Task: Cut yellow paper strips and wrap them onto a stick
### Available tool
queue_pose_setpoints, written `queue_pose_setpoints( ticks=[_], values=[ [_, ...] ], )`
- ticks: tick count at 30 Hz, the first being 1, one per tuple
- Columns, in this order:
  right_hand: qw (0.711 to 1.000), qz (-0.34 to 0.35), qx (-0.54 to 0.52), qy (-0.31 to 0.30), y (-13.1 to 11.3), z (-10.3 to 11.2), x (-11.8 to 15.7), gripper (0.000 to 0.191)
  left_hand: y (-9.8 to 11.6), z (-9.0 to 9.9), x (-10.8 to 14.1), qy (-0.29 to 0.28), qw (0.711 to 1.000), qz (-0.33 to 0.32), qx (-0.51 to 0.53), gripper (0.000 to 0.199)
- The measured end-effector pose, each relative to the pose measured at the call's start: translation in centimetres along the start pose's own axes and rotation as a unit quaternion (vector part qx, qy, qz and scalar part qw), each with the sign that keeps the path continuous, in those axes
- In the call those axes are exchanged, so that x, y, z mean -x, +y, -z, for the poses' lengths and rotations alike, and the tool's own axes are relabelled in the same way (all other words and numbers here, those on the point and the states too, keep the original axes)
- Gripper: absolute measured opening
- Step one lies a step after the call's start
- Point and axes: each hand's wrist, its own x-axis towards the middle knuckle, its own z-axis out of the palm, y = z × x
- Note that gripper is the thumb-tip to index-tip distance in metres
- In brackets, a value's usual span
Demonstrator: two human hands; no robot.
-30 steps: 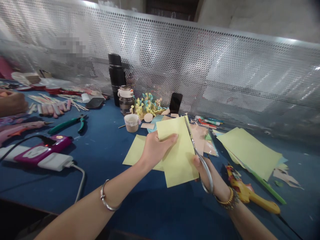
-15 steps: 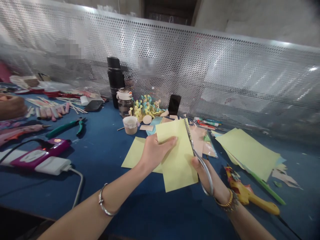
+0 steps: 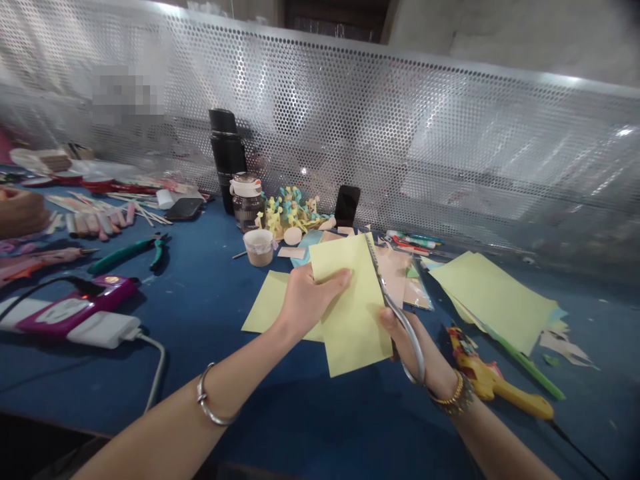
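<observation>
A sheet of pale yellow paper [image 3: 353,327] is pinched in my left hand [image 3: 310,293], thumb on top and the fingers behind it. My right hand [image 3: 417,343] grips a pair of scissors [image 3: 407,333] by the metal handles. The scissor blades lie along the right edge of the sheet, pointing away from me; whether they are cutting into it I cannot tell. Another piece of yellow paper [image 3: 263,303] lies flat on the blue table under my left hand. Pinkish paper pieces [image 3: 395,263] lie behind the scissors.
To the right lie a yellow paper stack [image 3: 500,293], a green stick [image 3: 530,367] and a yellow glue gun [image 3: 500,387]. Green pliers [image 3: 123,255] and a purple power strip [image 3: 85,310] are at left. A bottle [image 3: 227,160] and a phone [image 3: 347,205] stand behind. Another person's hand [image 3: 20,213] is far left.
The view has shifted slightly. Both hands keep their grip, and the paper and scissors stay nearly in the same position relative to each other.
</observation>
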Motion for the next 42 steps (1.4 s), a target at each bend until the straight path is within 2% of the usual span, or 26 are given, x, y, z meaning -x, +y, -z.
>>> queue_pose_setpoints(
  ticks=[13, 22, 25, 28, 30, 32, 33, 36, 39, 42],
  values=[
    [1.000, 0.010, 0.006, 0.010, 0.4, 0.1, -0.3, 0.048, -0.2, 0.2, -0.3, 0.004, 1.000, 0.006, -0.007, 0.025],
    [1.000, 0.013, -0.003, 0.009, 0.3, 0.1, -0.5, 0.052, -0.5, 0.4, -0.6, 0.012, 1.000, 0.006, 0.006, 0.027],
    [1.000, 0.013, -0.022, -0.006, 0.3, 0.1, -0.6, 0.053, -0.3, 1.7, -1.8, 0.040, 0.998, -0.006, 0.042, 0.032],
    [0.999, 0.009, -0.038, -0.017, 0.6, 0.3, -0.8, 0.051, 0.7, 4.3, -3.6, 0.052, 0.996, 0.005, 0.071, 0.036],
    [0.999, 0.010, -0.044, -0.021, 0.7, 0.5, -1.0, 0.049, 1.7, 6.5, -4.6, 0.046, 0.997, 0.048, 0.027, 0.040],
    [0.998, 0.019, -0.042, -0.030, 0.5, 0.8, -1.0, 0.048, 2.3, 8.8, -5.5, 0.017, 0.992, 0.104, -0.069, 0.044],
    [0.999, 0.023, -0.030, -0.035, 0.2, 1.0, -1.0, 0.048, 2.5, 9.8, -5.9, -0.013, 0.982, 0.134, -0.135, 0.048],
    [0.995, 0.040, 0.088, -0.035, -0.8, 2.2, -0.8, 0.044, 2.1, 12.0, -6.5, -0.059, 0.929, 0.124, -0.344, 0.052],
    [0.967, 0.042, 0.250, -0.026, -1.4, 3.9, 0.1, 0.038, 1.3, 12.5, -6.6, -0.097, 0.827, 0.059, -0.551, 0.056],
    [0.942, 0.017, 0.333, -0.037, -0.8, 5.6, 1.5, 0.033, 1.1, 11.5, -5.9, -0.070, 0.718, -0.017, -0.692, 0.068]
  ],
)
